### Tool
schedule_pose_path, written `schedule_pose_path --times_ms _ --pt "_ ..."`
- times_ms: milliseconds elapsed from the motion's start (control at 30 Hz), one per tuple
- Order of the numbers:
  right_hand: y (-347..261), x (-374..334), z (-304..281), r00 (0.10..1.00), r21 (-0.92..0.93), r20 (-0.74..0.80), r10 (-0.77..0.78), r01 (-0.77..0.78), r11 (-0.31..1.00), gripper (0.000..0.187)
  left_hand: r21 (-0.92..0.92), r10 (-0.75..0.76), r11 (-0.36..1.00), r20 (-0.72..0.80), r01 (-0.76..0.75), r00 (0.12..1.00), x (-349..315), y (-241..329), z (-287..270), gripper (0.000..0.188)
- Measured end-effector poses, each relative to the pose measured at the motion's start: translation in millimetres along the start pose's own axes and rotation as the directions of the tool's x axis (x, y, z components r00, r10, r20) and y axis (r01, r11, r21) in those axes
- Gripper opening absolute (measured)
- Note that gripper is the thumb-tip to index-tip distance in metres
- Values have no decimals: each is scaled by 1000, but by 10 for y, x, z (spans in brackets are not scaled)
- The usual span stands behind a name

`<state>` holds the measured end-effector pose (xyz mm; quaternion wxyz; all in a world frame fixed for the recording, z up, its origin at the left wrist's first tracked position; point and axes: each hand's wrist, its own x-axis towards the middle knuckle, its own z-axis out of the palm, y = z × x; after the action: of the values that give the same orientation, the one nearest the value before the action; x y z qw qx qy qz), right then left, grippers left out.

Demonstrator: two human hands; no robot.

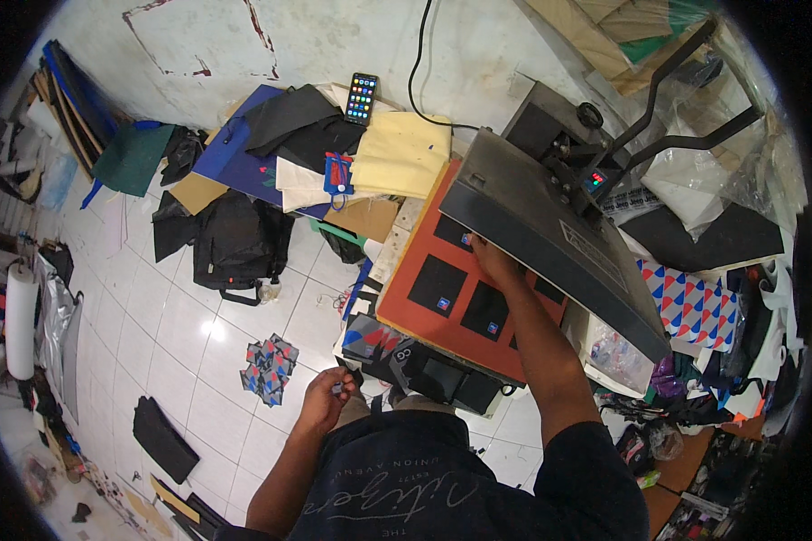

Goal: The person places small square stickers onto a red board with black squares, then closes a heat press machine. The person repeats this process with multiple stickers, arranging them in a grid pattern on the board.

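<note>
A heat press stands raised on the right, its dark upper plate tilted over an orange-red pad. Several black fabric pieces lie in rows on the pad, and those fully in sight bear a small blue label in a lower corner. My right hand reaches in by the plate's edge, its fingertips together on a small blue label at the corner of the farthest black piece. Near my waist my left hand is closed around a small bluish-grey piece, mostly covered by the fingers.
Patterned grey, red and blue pieces lie on the tiled floor, near a black bag. Folded yellow cloth and a phone are behind the press. Its bent handle rises at right. Dark pieces sit along the front.
</note>
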<state>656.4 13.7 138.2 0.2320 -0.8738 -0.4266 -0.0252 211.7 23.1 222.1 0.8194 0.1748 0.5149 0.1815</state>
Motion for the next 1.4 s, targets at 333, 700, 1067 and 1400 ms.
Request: schedule_pose_path --times_ms 333,700,1067,1400 --pt "-49 48 -94 999 -49 12 -38 39 998 40 18 -2 1000 -7 2 1000 65 -58 -129 27" --pt "-456 15 -634 988 -92 143 54 -41 995 37 14 18 1000 -21 -18 1000 -5 -9 -162 24" --pt "-231 -258 -423 992 100 73 -105 97 990 28 -40 -47 998 -5 47 999 -9 -55 -217 33" --pt "-338 -517 -743 998 117 23 55 -58 992 26 -137 -40 988 202 68 979 80 10 135 41"
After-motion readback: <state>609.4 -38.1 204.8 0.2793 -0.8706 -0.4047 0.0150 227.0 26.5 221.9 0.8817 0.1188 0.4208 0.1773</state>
